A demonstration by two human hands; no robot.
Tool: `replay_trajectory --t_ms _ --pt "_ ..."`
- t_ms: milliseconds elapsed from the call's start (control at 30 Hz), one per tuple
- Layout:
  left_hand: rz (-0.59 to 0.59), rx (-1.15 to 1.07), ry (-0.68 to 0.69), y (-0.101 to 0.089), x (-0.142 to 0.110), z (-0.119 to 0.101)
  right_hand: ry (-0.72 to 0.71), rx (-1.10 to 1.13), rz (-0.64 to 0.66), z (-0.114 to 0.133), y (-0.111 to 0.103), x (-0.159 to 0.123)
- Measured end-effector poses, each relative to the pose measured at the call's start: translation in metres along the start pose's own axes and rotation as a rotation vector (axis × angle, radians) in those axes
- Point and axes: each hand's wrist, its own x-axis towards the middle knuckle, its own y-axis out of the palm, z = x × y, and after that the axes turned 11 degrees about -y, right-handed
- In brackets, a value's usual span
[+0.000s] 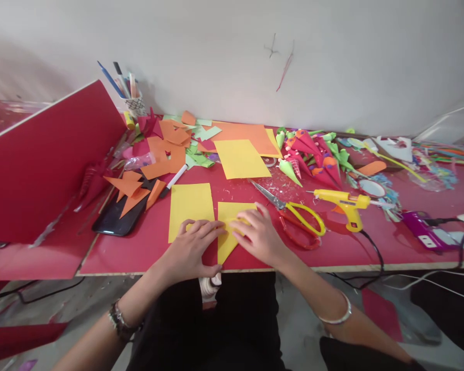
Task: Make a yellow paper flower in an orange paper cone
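A yellow paper sheet (232,210) lies at the table's front edge, its lower right corner folded over into a slanted edge. My left hand (193,246) rests across its left side, fingers stretched and thumb apart near the bottom corner. Bent fingers of my right hand (261,234) grip the folded part from the right; they hide some of the paper. Partly under my left hand is a second yellow sheet (191,203). A third yellow sheet (243,158) lies farther back. Scissors (290,208) with yellow and red handles lie just right of my right hand.
A yellow glue gun (344,202) sits to the right, near a purple power strip (429,233). On the left are a black phone (119,216), a marker (174,180) and orange paper pieces (166,154). Several paper cones (309,149) are heaped behind. A red board (58,159) leans at left.
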Motion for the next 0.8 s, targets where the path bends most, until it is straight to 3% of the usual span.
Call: replay_trajectory --t_ms 133,233,500,800 --pt "0.018 0.000 -0.008 -0.003 0.001 -0.001 -0.201 0.155 0.059 0.020 -0.005 -0.019" --pt "0.021 -0.001 -0.014 -0.004 0.001 -0.002 -0.228 0.179 0.075 0.028 -0.003 -0.027" --pt "0.033 -0.004 -0.025 -0.003 0.001 -0.001 -0.138 0.076 0.029 0.002 -0.008 -0.035" --pt "0.035 -0.003 -0.006 -0.003 0.001 0.000 0.032 -0.121 0.075 -0.037 -0.022 -0.043"
